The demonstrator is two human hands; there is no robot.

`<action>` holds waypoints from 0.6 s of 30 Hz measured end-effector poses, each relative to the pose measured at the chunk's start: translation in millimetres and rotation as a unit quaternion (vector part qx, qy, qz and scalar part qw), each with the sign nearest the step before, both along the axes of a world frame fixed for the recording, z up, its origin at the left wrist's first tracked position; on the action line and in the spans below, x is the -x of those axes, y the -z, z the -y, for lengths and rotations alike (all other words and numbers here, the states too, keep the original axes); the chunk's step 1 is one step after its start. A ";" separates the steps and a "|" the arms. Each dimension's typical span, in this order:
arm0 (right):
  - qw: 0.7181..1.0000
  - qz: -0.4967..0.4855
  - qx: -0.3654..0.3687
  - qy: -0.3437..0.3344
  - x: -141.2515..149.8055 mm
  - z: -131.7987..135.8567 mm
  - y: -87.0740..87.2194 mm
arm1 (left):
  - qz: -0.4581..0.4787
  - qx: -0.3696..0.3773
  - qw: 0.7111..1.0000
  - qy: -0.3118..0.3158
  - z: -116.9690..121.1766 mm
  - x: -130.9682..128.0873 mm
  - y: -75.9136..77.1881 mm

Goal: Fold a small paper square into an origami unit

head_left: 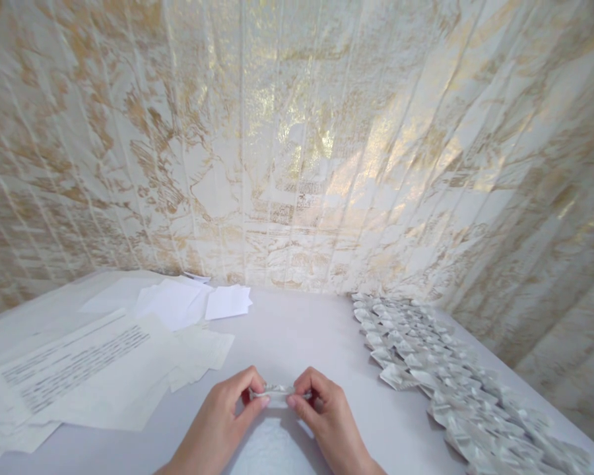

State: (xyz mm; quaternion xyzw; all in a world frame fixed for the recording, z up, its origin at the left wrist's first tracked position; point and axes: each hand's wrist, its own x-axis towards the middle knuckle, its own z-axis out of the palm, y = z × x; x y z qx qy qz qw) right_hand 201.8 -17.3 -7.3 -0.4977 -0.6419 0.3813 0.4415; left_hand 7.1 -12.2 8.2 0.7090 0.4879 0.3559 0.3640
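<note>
With a long row of folded paper pieces [455,376] already laid along the tabletop's [297,323] right edge and loose sheets [103,369] left, my left hand [222,422] and right hand [327,415] pinched one small folded piece [276,392] at the near edge, each grip narrow

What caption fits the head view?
Left hand and right hand pinch a small folded paper strip beside rows of folded paper pieces.

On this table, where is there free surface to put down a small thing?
The widest bare patch of the table runs down the middle, between the loose paper sheets and the rows of folded pieces, ahead of both hands. The left hand and right hand hold a small folded paper. Left and right sides are crowded.
</note>
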 end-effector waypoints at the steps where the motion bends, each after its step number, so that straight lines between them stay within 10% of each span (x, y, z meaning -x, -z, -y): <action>1: 1.000 0.003 -0.005 0.004 0.3 0.3 -0.8 | 0.000 0.002 1.000 -0.004 -0.1 0.0 -0.2; 18: 0.999 -0.016 -0.029 0.025 -3.5 -1.0 -7.5 | 0.089 0.066 0.994 -0.004 -5.1 1.8 3.4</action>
